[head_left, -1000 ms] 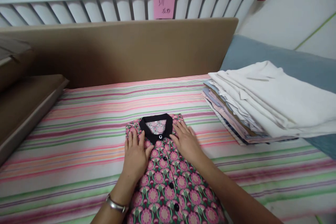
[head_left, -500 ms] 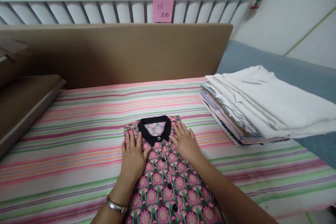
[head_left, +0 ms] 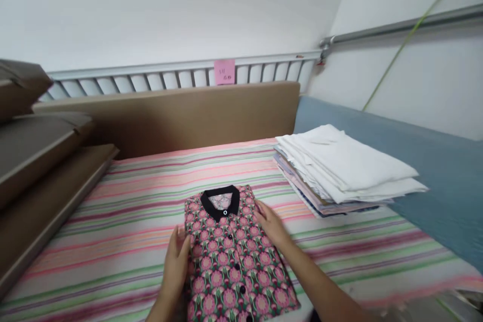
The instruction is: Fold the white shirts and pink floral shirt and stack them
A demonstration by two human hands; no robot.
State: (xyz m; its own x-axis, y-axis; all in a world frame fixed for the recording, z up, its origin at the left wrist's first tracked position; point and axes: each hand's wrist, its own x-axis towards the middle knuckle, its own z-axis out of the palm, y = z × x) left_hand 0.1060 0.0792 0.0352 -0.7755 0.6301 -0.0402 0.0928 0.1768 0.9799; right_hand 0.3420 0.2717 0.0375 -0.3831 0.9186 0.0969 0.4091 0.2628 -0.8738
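A folded shirt [head_left: 230,256] lies face up on a striped cloth, its front buttoned. It has a pink and green flower pattern, a black collar and dark buttons. My left hand [head_left: 176,259] is at the shirt's left edge, thumb and fingers apart, some fingers partly hidden beside the fabric. At the upper right edge, my right hand [head_left: 272,224] has its thumb and fingers closed over the shirt's side. How far the fingertips reach beneath the shirt is hidden.
To the right stands a stack of folded garments [head_left: 339,161], white ones on top. Brown flat packages [head_left: 56,176] are piled at the left. A brown board [head_left: 196,115] leans against a white radiator [head_left: 151,82] with a pink note [head_left: 224,71]. The striped cloth [head_left: 124,241] covers the table.
Both hands have moved from lying flat on the shirt's shoulders to its side edges. The view has tilted upward, showing more wall and more packages at the left.
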